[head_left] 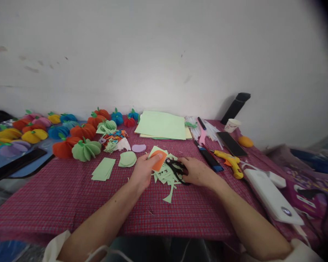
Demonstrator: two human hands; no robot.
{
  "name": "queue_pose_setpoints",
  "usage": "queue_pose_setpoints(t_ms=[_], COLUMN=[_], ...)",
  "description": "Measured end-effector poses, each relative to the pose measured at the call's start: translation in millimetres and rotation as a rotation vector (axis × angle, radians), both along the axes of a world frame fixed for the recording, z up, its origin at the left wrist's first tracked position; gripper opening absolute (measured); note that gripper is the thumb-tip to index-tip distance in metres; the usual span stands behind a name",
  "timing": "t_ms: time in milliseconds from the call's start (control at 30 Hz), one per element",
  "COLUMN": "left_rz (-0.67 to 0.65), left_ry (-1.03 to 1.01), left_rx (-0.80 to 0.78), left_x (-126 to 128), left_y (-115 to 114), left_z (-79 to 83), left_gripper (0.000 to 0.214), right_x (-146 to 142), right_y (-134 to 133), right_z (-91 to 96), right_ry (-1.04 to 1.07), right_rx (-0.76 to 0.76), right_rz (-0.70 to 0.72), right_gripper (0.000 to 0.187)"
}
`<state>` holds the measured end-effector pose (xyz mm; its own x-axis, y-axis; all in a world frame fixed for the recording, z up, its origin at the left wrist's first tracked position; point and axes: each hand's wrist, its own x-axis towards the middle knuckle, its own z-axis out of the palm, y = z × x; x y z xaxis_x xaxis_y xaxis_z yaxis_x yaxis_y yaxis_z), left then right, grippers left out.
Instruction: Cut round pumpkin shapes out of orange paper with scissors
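Observation:
My left hand (145,168) is closed, thumb on top, on an orange paper piece (159,164) laid over a light green paper rectangle (154,150). To its right, my right hand (194,170) has its fingers closed around black-handled scissors (176,168). Under the scissors and the held papers lies a heap of light green paper scraps (166,178). Left of my left hand sit a stack of rounded green cutouts (127,159), a small stack of green rectangles (104,169) and purple cutouts (139,148).
Several colourful paper pumpkins (86,149) crowd the left side. Green sheets (161,125) lie at the back. On the right are a yellow glue gun (229,160), a dark phone (232,143), a paper cup (232,125) and a white power bank (273,194) with cables.

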<state>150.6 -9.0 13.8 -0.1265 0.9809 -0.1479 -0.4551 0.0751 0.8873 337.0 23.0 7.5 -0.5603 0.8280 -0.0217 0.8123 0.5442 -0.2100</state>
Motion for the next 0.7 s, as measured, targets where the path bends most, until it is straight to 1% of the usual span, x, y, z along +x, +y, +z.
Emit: queue_pose_setpoints(t_ms=[100, 167, 233, 300, 367, 433, 467, 500, 567, 700], left_rz=[0.034, 0.057, 0.08, 0.097, 0.108, 0.111, 0.112, 0.113, 0.108, 0.083], left_ry=[-0.018, -0.031, -0.039, -0.045, -0.053, -0.06, -0.065, -0.07, -0.081, -0.107], left_rx=[0.007, 0.02, 0.033, 0.042, 0.049, 0.057, 0.063, 0.07, 0.084, 0.109], left_x=[-2, -4, -7, -10, -13, -15, -16, -16, -17, -17], left_y=[1, 3, 4, 5, 6, 6, 7, 7, 6, 5], left_z=[2.2, 3.6, 4.8, 5.7, 6.2, 6.4, 6.3, 6.3, 6.1, 6.9], left_gripper=[0.024, 0.023, 0.023, 0.024, 0.025, 0.025, 0.025, 0.025, 0.025, 0.024], right_x=[1, 4, 7, 10, 11, 9, 7, 5, 1, -4], right_y=[-2, 0, 6, 11, 14, 12, 9, 6, -2, -12], right_z=[3.1, 4.3, 5.5, 8.5, 14.1, 20.7, 23.5, 25.7, 27.7, 26.4], right_ry=[0.011, 0.067, 0.196, 0.369, 0.513, 0.609, 0.663, 0.718, 0.78, 0.836], right_rx=[0.024, -0.025, -0.132, -0.265, -0.401, -0.522, -0.581, -0.641, -0.729, -0.818], right_rz=[0.013, 0.01, -0.016, -0.025, 0.024, 0.078, 0.1, 0.121, 0.155, 0.204], right_gripper=[0.058, 0.058, 0.054, 0.049, 0.043, 0.038, 0.04, 0.046, 0.052, 0.047])
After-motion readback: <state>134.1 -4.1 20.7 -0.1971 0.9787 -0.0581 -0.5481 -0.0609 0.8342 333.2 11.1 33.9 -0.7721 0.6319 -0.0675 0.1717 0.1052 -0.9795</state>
